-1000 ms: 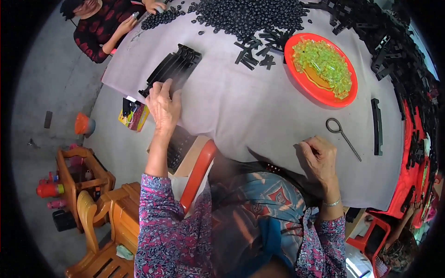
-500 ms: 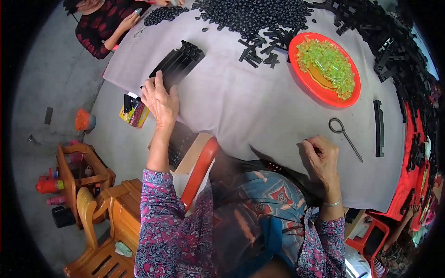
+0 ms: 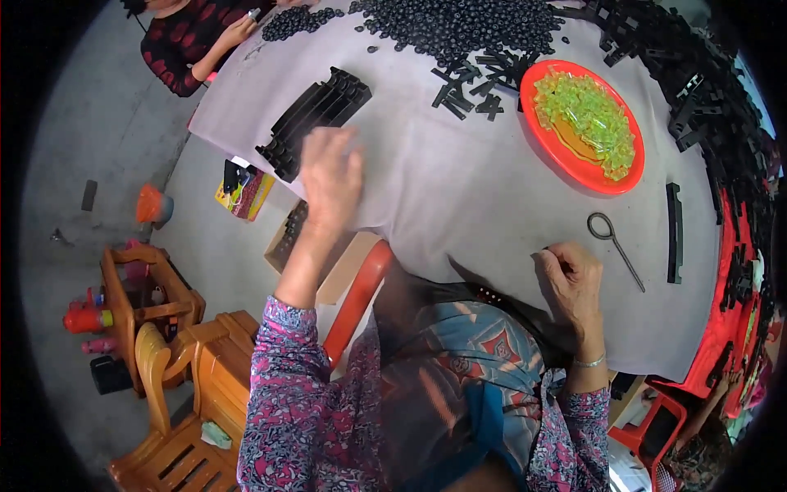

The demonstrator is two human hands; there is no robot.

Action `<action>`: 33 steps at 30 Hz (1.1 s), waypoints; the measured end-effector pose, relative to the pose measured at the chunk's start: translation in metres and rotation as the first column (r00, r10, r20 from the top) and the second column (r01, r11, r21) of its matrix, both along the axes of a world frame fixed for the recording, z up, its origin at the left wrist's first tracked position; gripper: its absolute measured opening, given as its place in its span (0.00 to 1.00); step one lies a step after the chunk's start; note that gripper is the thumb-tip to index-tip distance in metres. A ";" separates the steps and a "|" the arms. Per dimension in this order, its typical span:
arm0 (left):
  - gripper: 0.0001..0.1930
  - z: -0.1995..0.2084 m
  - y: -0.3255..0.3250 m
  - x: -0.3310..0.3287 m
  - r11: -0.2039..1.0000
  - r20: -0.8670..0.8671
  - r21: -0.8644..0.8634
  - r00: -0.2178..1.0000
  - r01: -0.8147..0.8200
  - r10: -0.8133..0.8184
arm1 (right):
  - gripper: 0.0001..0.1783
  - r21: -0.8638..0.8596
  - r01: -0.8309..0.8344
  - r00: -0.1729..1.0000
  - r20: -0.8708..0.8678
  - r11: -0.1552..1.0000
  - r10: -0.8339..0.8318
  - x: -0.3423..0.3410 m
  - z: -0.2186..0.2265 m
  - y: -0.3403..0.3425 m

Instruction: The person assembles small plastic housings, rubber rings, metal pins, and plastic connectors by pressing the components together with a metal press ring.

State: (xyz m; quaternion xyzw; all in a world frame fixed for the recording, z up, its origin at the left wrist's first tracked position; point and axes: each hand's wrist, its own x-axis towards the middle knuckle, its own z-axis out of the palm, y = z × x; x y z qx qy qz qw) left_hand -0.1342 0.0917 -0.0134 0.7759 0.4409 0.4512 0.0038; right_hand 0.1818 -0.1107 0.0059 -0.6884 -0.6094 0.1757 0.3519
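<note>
My left hand (image 3: 332,180), slightly smeared by motion, hovers with fingers apart and nothing in them. Just beyond it, a row of long black plastic strips (image 3: 324,111) lies side by side at the table's left edge. My right hand (image 3: 571,279) rests on the cloth with its fingers curled; whatever they may hold is hidden. To its right lies a dark metal rod with a ring at one end (image 3: 611,234). Farther right is a single black strip (image 3: 674,234). A red plate (image 3: 602,184) of yellow-green translucent pieces (image 3: 586,115) stands beyond the right hand.
Small round black parts (image 3: 447,29) are heaped at the far side, with short black pieces (image 3: 475,82) before them. More black parts (image 3: 697,107) pile up at the right. A cardboard box (image 3: 352,258) sits below the table's left edge. Another person's hand (image 3: 242,29) is at far left.
My left hand has come off the row of black strips and moved right and toward me. My right hand stays closed in place. The whole view has shifted slightly.
</note>
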 end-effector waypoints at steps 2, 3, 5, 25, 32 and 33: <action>0.14 -0.013 -0.011 0.015 0.991 -0.007 -0.049 0.992 0.122 -0.123 | 0.08 -0.002 0.006 1.000 -0.004 1.000 -0.006 0.000 -0.003 0.001; 0.13 -0.020 -0.014 0.021 0.980 -0.019 -0.089 0.983 0.179 -0.181 | 0.08 0.002 0.015 1.000 -0.008 1.000 -0.015 0.000 -0.004 0.001; 0.12 -0.026 -0.015 0.036 0.984 -0.038 -0.122 0.990 0.133 -0.139 | 0.08 -0.018 0.023 1.000 -0.001 1.000 -0.023 -0.002 0.000 0.001; 0.09 -0.035 -0.020 0.047 0.996 -0.039 -0.068 0.998 0.055 -0.058 | 0.12 -0.044 0.073 0.997 -0.025 0.996 -0.074 0.000 -0.011 0.000; 0.08 -0.039 -0.021 0.048 0.999 -0.023 -0.017 0.999 0.038 -0.039 | 0.11 -0.065 0.071 0.997 -0.034 0.995 -0.074 0.004 -0.014 -0.001; 0.08 -0.039 -0.021 0.047 0.999 -0.019 -0.014 0.999 0.038 -0.038 | 0.12 -0.097 0.073 0.997 -0.014 0.993 -0.075 0.002 -0.012 -0.001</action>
